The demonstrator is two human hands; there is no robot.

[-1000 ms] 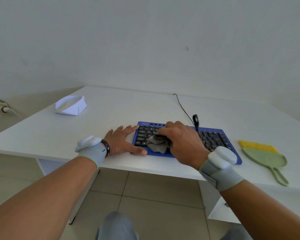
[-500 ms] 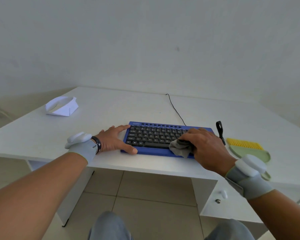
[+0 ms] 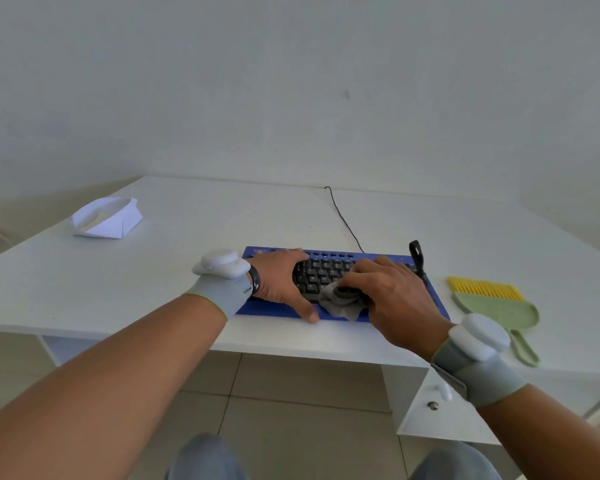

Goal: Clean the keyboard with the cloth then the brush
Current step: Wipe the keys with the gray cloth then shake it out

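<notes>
A blue keyboard (image 3: 329,265) with black keys lies near the front edge of the white desk (image 3: 174,271). My left hand (image 3: 279,284) rests spread over its left end, thumb along the front rim. My right hand (image 3: 392,299) presses a crumpled grey cloth (image 3: 340,303) onto the lower middle keys. A green brush (image 3: 496,306) with yellow bristles lies flat on the desk to the right of the keyboard, untouched.
A folded white paper boat (image 3: 106,218) sits at the desk's back left. The keyboard's black cable (image 3: 343,216) runs to the back wall. A black strap (image 3: 417,259) stands at the keyboard's right end. A drawer knob (image 3: 433,405) shows below the desk.
My left hand has moved from beside the keyboard onto its left end. My right hand has slid the cloth leftward from the right part of the keys to the middle.
</notes>
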